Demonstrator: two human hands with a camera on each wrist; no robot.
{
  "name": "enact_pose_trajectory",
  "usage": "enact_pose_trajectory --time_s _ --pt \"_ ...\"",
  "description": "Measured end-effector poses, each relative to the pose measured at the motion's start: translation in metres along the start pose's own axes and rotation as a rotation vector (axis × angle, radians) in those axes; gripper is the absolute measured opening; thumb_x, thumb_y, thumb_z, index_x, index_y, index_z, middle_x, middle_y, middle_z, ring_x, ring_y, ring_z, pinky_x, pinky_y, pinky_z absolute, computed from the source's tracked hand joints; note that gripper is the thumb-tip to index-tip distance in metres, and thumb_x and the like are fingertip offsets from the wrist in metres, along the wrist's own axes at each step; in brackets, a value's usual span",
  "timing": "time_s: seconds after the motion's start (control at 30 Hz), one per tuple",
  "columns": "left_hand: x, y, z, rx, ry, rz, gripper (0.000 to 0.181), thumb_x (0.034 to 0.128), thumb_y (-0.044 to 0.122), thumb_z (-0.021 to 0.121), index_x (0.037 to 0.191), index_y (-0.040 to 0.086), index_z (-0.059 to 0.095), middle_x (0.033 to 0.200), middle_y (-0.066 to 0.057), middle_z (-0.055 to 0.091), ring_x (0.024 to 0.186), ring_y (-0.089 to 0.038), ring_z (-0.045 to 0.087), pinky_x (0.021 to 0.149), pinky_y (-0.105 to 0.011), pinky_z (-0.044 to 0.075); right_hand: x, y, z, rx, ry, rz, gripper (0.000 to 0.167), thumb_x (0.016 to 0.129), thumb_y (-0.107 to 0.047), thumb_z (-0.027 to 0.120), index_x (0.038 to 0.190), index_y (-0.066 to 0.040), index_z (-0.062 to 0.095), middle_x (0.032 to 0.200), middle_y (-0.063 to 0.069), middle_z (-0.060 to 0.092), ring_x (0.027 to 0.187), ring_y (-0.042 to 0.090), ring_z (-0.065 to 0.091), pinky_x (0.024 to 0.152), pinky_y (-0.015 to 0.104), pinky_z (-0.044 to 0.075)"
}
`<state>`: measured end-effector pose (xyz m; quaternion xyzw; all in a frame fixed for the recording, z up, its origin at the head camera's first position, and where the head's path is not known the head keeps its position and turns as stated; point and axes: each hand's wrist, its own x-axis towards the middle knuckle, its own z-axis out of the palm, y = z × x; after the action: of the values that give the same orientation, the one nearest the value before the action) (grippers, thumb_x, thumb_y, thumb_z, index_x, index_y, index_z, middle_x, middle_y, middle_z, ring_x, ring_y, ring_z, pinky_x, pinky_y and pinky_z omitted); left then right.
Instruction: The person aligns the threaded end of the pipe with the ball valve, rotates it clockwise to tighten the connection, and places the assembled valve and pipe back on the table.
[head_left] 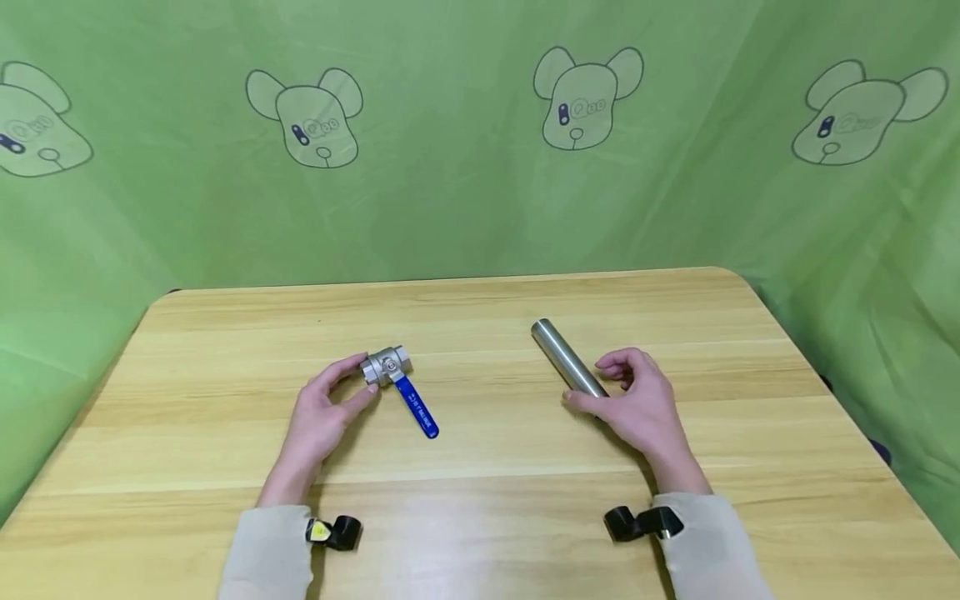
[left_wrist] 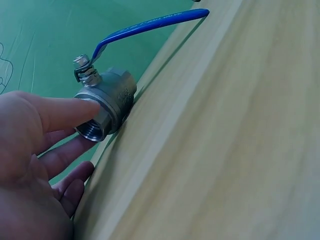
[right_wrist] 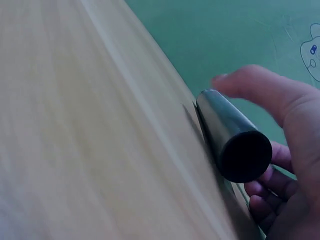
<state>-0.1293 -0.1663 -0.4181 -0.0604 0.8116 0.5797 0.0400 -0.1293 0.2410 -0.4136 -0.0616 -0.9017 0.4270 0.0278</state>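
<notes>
A steel ball valve [head_left: 385, 367] with a long blue lever handle [head_left: 417, 406] lies on the wooden table, left of centre. My left hand [head_left: 321, 414] pinches its near left end between thumb and fingers. In the left wrist view, the thumb lies over the valve body [left_wrist: 112, 95], beside its threaded opening. Right of centre, a smooth metal tube [head_left: 564, 354] rests aslant on the table. Around its near end is my right hand [head_left: 641, 406], thumb on one side and loosely bent fingers on the other. The right wrist view shows the tube's dark, hollow end [right_wrist: 246, 156], with the thumb apart from it.
The light wooden table [head_left: 480, 467] has rounded far corners. Behind it and at both sides hangs a green cloth [head_left: 450, 208] printed with bear heads. Each sleeved wrist wears a small black camera, the left camera [head_left: 345, 533] and the right camera [head_left: 622, 523].
</notes>
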Motion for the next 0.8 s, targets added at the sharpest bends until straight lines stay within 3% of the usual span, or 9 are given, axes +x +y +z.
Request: enact_pose_trajectory --time_s 0.17,0.43,0.8 --pt "0.0012 0.0005 0.0024 0.001 0.034 -0.019 0.062 0.0966 0.019 0.081 0.154 0.018 0.058 0.162 -0.011 0.056 0.160 -0.035 0.037 0.136 -0.062 0.013 0.0011 0.0021 0.0017 -0.074 -0.031 -0.066 0.074 0.073 -0.034 0.098 0.129 -0.005 0.060 0.126 0.016 0.058 0.113 0.030 0.052 0.090 0.037 0.044" --pt "0.0026 -0.0006 0.0041 -0.011 0.044 -0.006 0.056 0.0985 0.012 0.077 0.152 0.014 0.059 0.158 -0.015 0.059 0.154 -0.037 0.044 0.135 -0.061 0.017 0.0019 0.0043 0.0020 -0.091 -0.009 -0.087 0.061 0.076 -0.025 0.094 0.126 -0.005 0.064 0.120 0.016 0.060 0.107 0.029 0.051 0.088 0.036 0.040" --pt "0.0061 0.0053 0.0070 0.014 0.021 0.015 0.070 0.0910 0.008 0.082 0.155 0.015 0.056 0.157 -0.016 0.059 0.158 -0.038 0.035 0.135 -0.066 0.009 0.0016 0.0030 0.0020 -0.101 -0.012 -0.099 0.055 0.079 -0.028 0.093 0.122 -0.005 0.066 0.117 0.015 0.062 0.107 0.029 0.053 0.087 0.036 0.042"
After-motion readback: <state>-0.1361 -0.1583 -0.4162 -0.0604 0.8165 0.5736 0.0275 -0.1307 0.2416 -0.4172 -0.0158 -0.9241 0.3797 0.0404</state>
